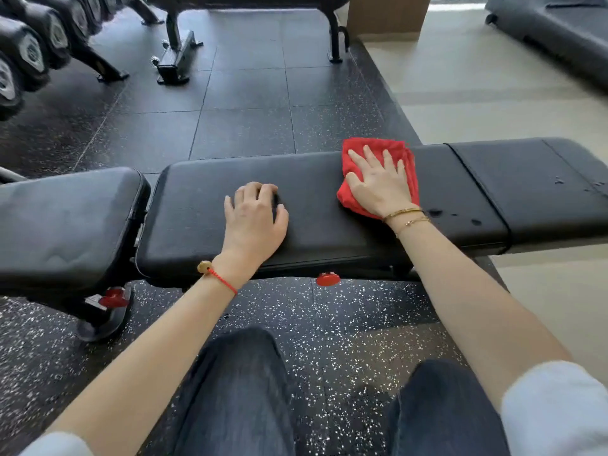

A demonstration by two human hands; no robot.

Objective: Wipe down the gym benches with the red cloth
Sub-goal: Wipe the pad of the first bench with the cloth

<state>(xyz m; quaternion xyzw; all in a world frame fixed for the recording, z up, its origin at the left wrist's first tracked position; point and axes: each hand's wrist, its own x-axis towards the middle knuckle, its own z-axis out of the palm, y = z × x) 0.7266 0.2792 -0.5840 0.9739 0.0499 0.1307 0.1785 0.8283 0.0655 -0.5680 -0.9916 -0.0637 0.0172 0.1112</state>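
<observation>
Left hand (255,222) rests palm-down on the middle pad of the bench (204,205), fingers curled loosely at the tips, holding nothing. Red string bracelet (218,277) with a gold bead on that wrist. Right hand (381,185) is flat, fingers spread, pressing the red cloth (399,151) onto the same pad, at roughly 2 o'clock from the left hand. Cloth is bunched; it sticks out past the fingertips at 12 and below the thumb at 8. Two thin gold bracelets (406,217) on the right wrist.

Nearest the camera: knees in dark jeans (237,390) at 6 o'clock, white sleeves (556,406) pushed up at both lower corners. Speckled black rubber floor (345,311) under the bench.

Bench runs 9 to 3 across the view. Left pad (65,218) is separate, a gap between it and the middle pad. Right section (533,192) sits beyond a seam. Dark wet spots (436,212) on the pad just at 3 o'clock from the right wrist, more droplets toward the far right edge. Red knob (327,279) under the front edge of the middle pad, another red knob (113,298) by the left foot of the frame.

Further out: dark floor tiles (246,93) at 12, pale floor (493,87) at 1–2. Dumbbell rack (33,51) at 10–11. Second bench frame (177,47) at 12, legs only. Cardboard-brown box (388,14) at 1. Black upholstered equipment (559,31) at 2, top right corner.
</observation>
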